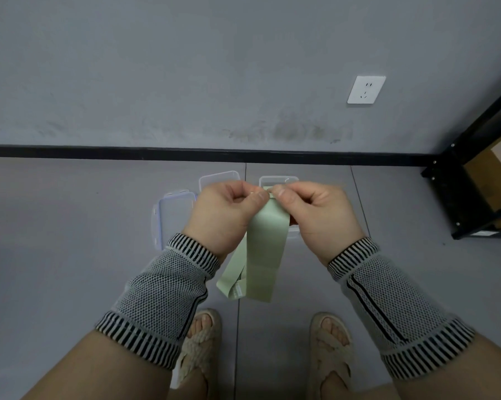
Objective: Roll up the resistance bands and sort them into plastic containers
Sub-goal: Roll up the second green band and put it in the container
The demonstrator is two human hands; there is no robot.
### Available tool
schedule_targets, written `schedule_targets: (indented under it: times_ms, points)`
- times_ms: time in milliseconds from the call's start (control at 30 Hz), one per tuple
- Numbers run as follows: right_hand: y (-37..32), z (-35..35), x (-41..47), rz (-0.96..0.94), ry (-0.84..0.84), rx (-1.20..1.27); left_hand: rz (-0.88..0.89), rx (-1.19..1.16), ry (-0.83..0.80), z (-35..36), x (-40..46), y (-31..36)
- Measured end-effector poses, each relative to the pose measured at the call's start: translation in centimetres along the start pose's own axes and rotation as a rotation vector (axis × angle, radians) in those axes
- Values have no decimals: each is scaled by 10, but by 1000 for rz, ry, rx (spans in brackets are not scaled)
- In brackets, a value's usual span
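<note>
Pale green resistance band (265, 249), frame centre.
Your left hand (229, 209) and right hand (312, 207) pinch its top edge; the rest hangs loose.

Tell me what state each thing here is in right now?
Green resistance band: unrolled, hanging, top end pinched by both hands.
Left hand: closed on band.
Right hand: closed on band.
Plastic containers: on floor, partly hidden.
Container lid: flat on floor.

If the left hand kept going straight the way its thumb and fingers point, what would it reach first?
The left hand points toward the right hand, so it would meet those fingertips almost at once: both pinch the top end of the green band, nearly touching. Depth between them is unclear.
</note>
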State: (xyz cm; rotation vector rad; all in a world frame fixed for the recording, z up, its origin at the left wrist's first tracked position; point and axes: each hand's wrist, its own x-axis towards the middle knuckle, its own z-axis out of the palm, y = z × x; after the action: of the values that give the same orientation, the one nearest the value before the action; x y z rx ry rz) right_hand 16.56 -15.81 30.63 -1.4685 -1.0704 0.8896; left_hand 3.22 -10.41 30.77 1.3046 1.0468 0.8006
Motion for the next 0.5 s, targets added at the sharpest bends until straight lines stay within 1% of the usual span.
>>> schedule_targets:
  times_ms: [133, 300, 400, 500]
  points:
    - [0, -2, 1, 30, 11, -29, -14, -14, -1, 2, 0, -1]
    - [2, -3, 4, 17, 24, -48, -40, -41, 10, 4, 1, 0]
    - [3, -3, 5, 27, 17, 4, -60, -89, -2, 4, 0, 1]
    - [3, -3, 6, 70, -8, 110, -76, -135, -24, 3, 0, 2]
